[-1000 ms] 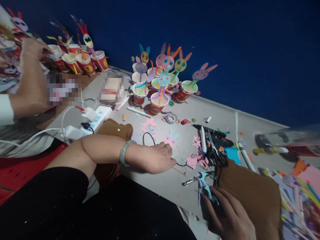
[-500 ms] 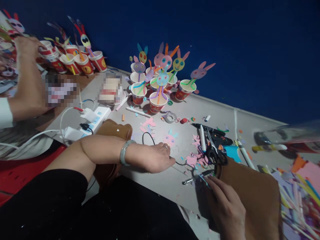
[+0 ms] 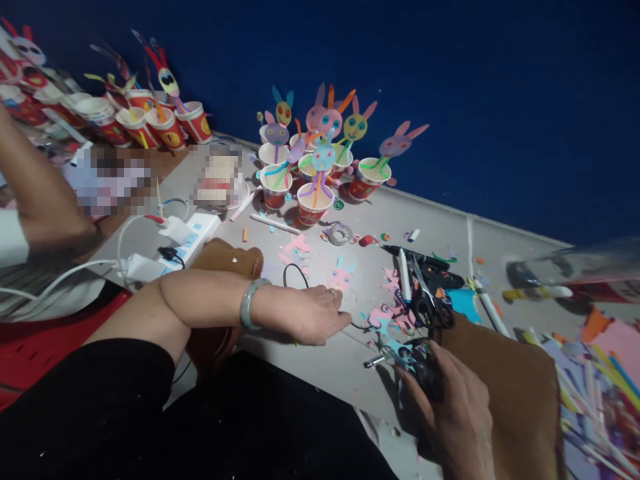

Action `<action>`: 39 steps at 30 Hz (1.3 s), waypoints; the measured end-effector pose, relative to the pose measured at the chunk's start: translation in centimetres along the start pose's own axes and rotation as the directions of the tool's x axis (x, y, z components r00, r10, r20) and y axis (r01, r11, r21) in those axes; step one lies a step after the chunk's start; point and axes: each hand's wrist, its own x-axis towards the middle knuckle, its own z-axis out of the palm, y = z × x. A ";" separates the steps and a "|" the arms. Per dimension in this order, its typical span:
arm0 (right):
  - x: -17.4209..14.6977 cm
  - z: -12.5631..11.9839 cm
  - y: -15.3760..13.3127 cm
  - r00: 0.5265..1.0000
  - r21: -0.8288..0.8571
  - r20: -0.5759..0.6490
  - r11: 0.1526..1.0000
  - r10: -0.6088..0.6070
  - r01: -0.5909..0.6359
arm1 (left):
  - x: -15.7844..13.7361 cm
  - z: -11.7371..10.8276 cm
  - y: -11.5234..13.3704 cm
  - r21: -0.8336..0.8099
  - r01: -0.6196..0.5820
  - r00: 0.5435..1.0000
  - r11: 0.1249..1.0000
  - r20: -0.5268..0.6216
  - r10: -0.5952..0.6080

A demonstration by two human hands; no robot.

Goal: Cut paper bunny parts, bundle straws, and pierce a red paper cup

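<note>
Light blue cut-paper scraps [image 3: 399, 349]: strewn on the pale grey tabletop [image 3: 320, 370], near right, just ahead of the right hand [image 3: 453, 407]
Right fingers: thumb and forefinger spread wide; contact with the scraps cannot be told
Left hand [image 3: 313, 317]: placed low, left of the scraps, with a pale green bangle [image 3: 247, 304] worn on the wrist; fingers curled narrow, and what is held, if anything, cannot be told
Pink paper rabbit face [image 3: 339, 277]: laid flat just beyond the left hand, light blue ears pointed away
Tools: black-handled scissors [image 3: 424, 287] and a slim white marker [image 3: 405, 277] are piled beyond the scraps
Right side: a brown, soft-edged slab [image 3: 505, 380] is set beside the right hand
Far middle: red paper cups [image 3: 313, 213] are grouped, topped with paper rabbit heads [image 3: 324, 157]
Far left: a co-worker's bare forearm [image 3: 43, 190] is seen, near more red cups [image 3: 194, 123]
</note>
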 end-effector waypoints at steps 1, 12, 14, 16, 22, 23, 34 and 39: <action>-0.2 -0.1 0.0 1.000 -0.010 -0.007 1.000 0.010 -0.010 | -0.1 0.0 0.0 -0.004 0.004 1.000 1.000 0.005 -0.004; -1.2 -0.6 1.7 0.979 -0.114 -0.169 0.984 0.117 -0.137 | -0.6 -0.4 0.1 -0.015 0.004 0.999 1.000 0.038 -0.003; -1.1 -0.6 2.1 0.969 -0.106 -0.175 0.976 0.172 -0.192 | -0.6 -0.3 0.0 -0.018 0.014 0.998 1.000 0.063 -0.013; -0.9 -0.5 2.4 0.958 -0.091 -0.147 0.961 0.246 -0.261 | -0.6 -0.4 -0.1 -0.035 0.024 0.997 0.999 0.078 -0.021; -0.6 0.1 2.9 0.927 -0.087 -0.041 0.923 0.372 -0.375 | -0.8 -1.2 0.0 -0.074 0.047 0.993 0.996 0.112 -0.039; -0.6 0.1 2.9 0.928 -0.089 -0.031 0.924 0.370 -0.371 | -0.9 -1.4 0.1 -0.081 0.052 0.992 0.995 0.119 -0.042; -0.7 0.8 2.4 0.937 -0.122 -0.075 0.929 0.341 -0.348 | -0.9 -1.8 0.1 -0.120 0.072 0.984 0.990 0.169 -0.051; -0.7 0.9 2.3 0.947 -0.135 -0.112 0.940 0.301 -0.315 | -0.8 -1.8 0.1 -0.152 0.082 0.987 0.985 0.146 -0.059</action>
